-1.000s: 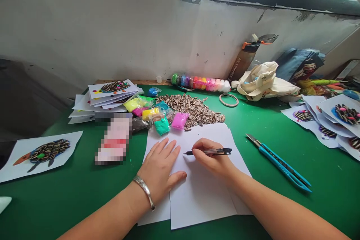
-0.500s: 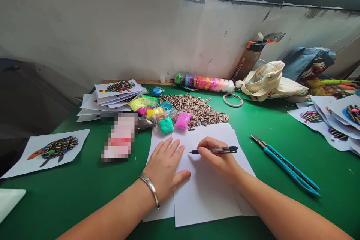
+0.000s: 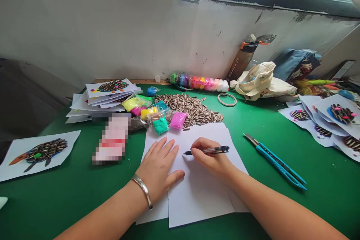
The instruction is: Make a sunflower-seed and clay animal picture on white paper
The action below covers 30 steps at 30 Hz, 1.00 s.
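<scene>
My left hand (image 3: 160,163) lies flat with its fingers spread on the left part of the white paper (image 3: 197,202), a silver bangle round its wrist. To its right, my right hand (image 3: 210,155) grips a black pen (image 3: 221,150) over the same paper. The pen's tip points left, at or just above the sheet. No marks can be made out on the paper. Beyond its top edge lie a heap of striped sunflower seeds (image 3: 191,108) and packets of coloured clay, among them a pink one (image 3: 178,120) and a green one (image 3: 160,124).
A blue utility knife (image 3: 277,161) lies right of the paper. Seed pictures sit at the left (image 3: 46,153) and in a stack at the right (image 3: 340,114). A tape ring (image 3: 227,99), a bottle (image 3: 242,60) and a cloth bag (image 3: 257,80) stand near the wall.
The view has turned slightly to the right, so the things on the table appear shifted left. Both hands keep their places on the paper, and the pen is still held.
</scene>
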### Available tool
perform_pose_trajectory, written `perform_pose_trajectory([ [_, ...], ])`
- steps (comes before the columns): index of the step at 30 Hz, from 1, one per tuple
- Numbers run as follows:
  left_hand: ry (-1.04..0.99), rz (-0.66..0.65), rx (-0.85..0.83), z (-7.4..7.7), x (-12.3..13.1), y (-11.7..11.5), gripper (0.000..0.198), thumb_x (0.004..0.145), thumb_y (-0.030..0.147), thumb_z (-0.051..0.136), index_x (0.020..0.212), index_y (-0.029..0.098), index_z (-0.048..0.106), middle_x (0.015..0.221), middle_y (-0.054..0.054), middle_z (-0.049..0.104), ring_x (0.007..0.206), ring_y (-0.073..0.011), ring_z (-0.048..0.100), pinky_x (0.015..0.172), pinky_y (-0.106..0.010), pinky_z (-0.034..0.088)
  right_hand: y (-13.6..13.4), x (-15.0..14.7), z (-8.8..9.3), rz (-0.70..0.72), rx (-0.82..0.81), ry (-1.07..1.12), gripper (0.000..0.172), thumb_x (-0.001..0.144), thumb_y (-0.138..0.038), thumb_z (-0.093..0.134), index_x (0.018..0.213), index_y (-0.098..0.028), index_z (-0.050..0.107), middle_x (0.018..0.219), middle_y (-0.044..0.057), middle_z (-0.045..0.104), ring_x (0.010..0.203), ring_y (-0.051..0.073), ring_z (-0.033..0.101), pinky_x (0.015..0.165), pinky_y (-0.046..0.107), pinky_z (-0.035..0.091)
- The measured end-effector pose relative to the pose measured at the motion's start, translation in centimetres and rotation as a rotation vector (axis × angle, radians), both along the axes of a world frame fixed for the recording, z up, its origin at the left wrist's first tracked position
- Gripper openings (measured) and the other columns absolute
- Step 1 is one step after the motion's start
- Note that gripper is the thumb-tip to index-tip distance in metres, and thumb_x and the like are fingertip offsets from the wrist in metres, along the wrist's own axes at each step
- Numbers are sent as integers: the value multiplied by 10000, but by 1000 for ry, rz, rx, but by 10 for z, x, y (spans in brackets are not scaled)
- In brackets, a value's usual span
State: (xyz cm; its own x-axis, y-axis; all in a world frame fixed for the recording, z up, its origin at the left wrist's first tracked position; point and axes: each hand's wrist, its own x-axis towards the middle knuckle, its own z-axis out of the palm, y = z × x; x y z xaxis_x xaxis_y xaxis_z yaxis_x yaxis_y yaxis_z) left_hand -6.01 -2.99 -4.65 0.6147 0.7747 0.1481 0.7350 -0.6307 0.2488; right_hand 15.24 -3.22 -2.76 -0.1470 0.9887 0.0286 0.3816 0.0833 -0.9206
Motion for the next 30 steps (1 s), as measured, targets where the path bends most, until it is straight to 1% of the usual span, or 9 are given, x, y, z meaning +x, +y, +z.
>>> perform_pose_trajectory([
  [4, 5, 2, 6, 1, 0, 0, 598, 813, 458, 610, 1334, 202, 464, 1415, -108, 461, 1334, -338, 339, 1083, -534, 303, 0, -1, 1, 9, 3, -1, 105, 765, -172, 533, 707, -184, 621, 626, -9, 590, 564, 114, 474, 530, 236, 361],
  [9, 39, 0, -8, 7, 1, 2, 599, 800, 456, 629, 1324, 207, 479, 1408, -106, 474, 1324, -337, 360, 1071, -519, 329, -1, -2, 4, 34, 0, 13, 100, 762, -175, 534, 721, -190, 624, 626, -11, 600, 561, 115, 488, 530, 236, 371],
  [14, 61, 21, -41, 11, 0, 5, 666, 778, 490, 644, 1332, 165, 470, 1425, -158, 440, 1317, -337, 381, 1062, -498, 351, -1, -1, 4, 41, 10, -12, 102, 760, -166, 537, 723, -195, 628, 634, -11, 618, 569, 116, 503, 546, 239, 379],
  [17, 67, 25, -66, 12, 0, 6, 677, 771, 494, 650, 1330, 152, 476, 1428, -163, 436, 1316, -340, 383, 1068, -496, 348, 0, -1, 4, 42, 16, -18, 102, 759, -162, 539, 721, -192, 629, 632, -13, 624, 568, 114, 511, 554, 239, 383],
  [23, 127, 49, -155, 17, 2, 7, 712, 787, 515, 620, 1367, 141, 446, 1467, -153, 379, 1352, -340, 326, 1098, -506, 307, 0, -2, 7, 69, 51, -36, 102, 751, -150, 545, 728, -185, 637, 643, -12, 643, 582, 115, 534, 581, 240, 399],
  [30, 136, 54, -184, 19, 3, 6, 718, 795, 526, 600, 1373, 132, 443, 1476, -152, 362, 1361, -348, 303, 1101, -523, 298, 1, -2, 8, 70, 73, -86, 108, 749, -146, 556, 742, -192, 654, 674, -5, 667, 637, 130, 566, 624, 242, 417],
])
